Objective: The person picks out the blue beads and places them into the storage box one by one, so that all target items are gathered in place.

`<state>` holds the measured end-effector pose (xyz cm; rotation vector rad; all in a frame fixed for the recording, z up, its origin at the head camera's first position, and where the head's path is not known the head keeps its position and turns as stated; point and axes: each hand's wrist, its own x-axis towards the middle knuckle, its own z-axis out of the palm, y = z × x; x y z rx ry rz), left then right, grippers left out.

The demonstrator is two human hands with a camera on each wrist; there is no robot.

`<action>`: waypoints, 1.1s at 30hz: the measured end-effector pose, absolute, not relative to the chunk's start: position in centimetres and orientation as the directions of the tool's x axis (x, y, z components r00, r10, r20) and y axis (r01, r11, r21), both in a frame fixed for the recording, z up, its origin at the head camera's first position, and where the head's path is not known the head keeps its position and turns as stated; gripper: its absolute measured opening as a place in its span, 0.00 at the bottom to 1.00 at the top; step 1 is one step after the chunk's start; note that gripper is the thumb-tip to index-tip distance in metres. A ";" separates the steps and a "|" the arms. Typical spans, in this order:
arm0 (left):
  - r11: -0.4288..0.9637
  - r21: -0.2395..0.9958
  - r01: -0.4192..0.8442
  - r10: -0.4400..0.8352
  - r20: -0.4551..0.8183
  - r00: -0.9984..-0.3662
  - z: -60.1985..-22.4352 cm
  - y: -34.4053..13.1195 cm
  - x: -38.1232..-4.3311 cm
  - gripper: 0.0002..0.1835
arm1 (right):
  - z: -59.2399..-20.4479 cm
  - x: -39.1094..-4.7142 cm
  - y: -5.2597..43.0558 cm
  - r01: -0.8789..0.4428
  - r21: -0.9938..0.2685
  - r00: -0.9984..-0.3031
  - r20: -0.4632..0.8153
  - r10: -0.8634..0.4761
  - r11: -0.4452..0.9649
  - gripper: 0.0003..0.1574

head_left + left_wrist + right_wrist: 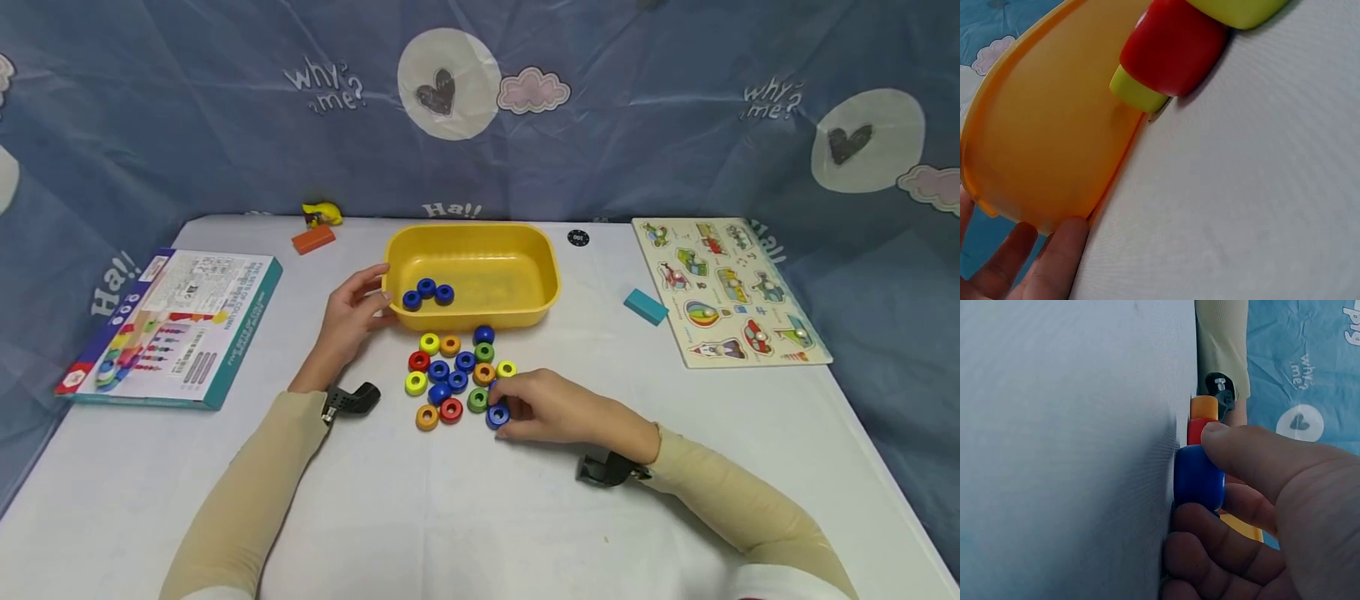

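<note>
In the head view my right hand (551, 407) is at the right edge of a group of coloured ring beads, pinching a blue ring bead (498, 416) between thumb and fingers. The right wrist view shows the thumb (1254, 453) against one side of that blue ring bead (1199, 478) and curled fingers at the other, low by the cloth. My left hand (351, 321) rests its fingertips against the left end of a yellow tray (517, 320). Three blue ring beads (426, 288) lie inside the tray at its left. Red, orange, yellow, green and blue beads lie in front.
A boxed toy set (176, 329) lies at the left, a wooden picture puzzle board (735, 292) at the right. Around the tray are an orange block (313, 239), a small yellow figure (322, 214), a black disc (578, 238) and a turquoise block (646, 307). A blue patterned cloth (637, 150) hangs behind.
</note>
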<state>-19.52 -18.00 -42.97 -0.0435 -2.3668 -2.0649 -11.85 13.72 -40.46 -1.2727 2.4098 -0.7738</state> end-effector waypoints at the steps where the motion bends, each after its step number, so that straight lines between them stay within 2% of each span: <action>1: 0.135 0.991 0.019 0.022 0.016 -1.000 -42.9 -18.0 -19.5 0.25 | -40.5 -11.8 13.7 -0.663 -0.590 -0.559 -0.020 -0.829 0.461 0.16; 11: 0.109 0.994 -0.002 0.051 -0.008 -0.999 -42.9 -18.3 -19.6 0.26 | -39.6 -12.1 14.1 -0.659 -0.575 -0.565 -0.048 -0.824 0.485 0.15; 17: 0.097 0.995 -0.031 0.072 -0.038 -0.997 -42.8 -18.5 -19.7 0.27 | -37.1 -14.4 14.9 -0.686 -0.588 -0.604 0.130 -0.786 0.429 0.15; 22: 0.068 0.996 -0.051 0.088 -0.056 -0.995 -42.6 -18.8 -19.7 0.28 | -35.1 -17.9 14.2 -0.669 -0.605 -0.673 0.247 -0.697 0.431 0.18; 26: 0.053 0.997 -0.059 0.092 -0.064 -0.994 -42.6 -19.1 -19.8 0.28 | -34.8 -20.9 12.4 -0.587 -0.633 -0.752 0.195 -0.630 0.505 0.21; 29: 0.044 0.997 -0.056 0.091 -0.060 -0.994 -42.8 -19.1 -19.9 0.28 | -35.6 -23.1 11.0 -0.507 -0.625 -0.807 0.102 -0.582 0.593 0.22; 33: 0.027 0.998 -0.059 0.093 -0.061 -0.994 -43.0 -19.0 -20.0 0.29 | -37.0 -25.2 9.4 -0.417 -0.592 -0.845 -0.028 -0.535 0.690 0.21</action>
